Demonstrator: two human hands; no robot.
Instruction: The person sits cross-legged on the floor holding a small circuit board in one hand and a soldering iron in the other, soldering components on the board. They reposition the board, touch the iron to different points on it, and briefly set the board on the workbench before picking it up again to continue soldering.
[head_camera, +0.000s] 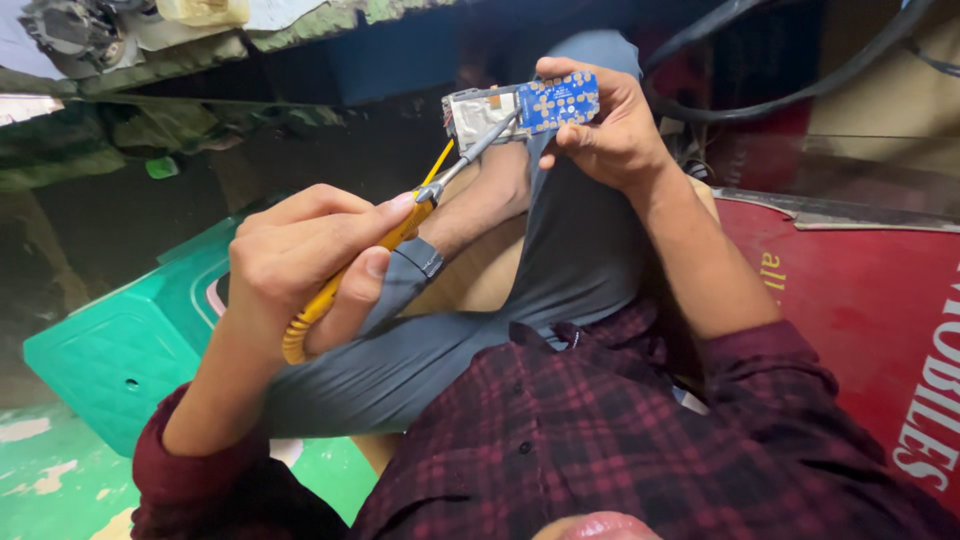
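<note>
The left hand (300, 265) is curling, wrist bent, fingers clamping a yellow-handled soldering iron (385, 245) whose tip is touching a blue circuit board (558, 100). The right hand (605, 125) is pinching that board above the raised knee (590, 60). A red sign panel (860, 300) with pale lettering is lying at right.
</note>
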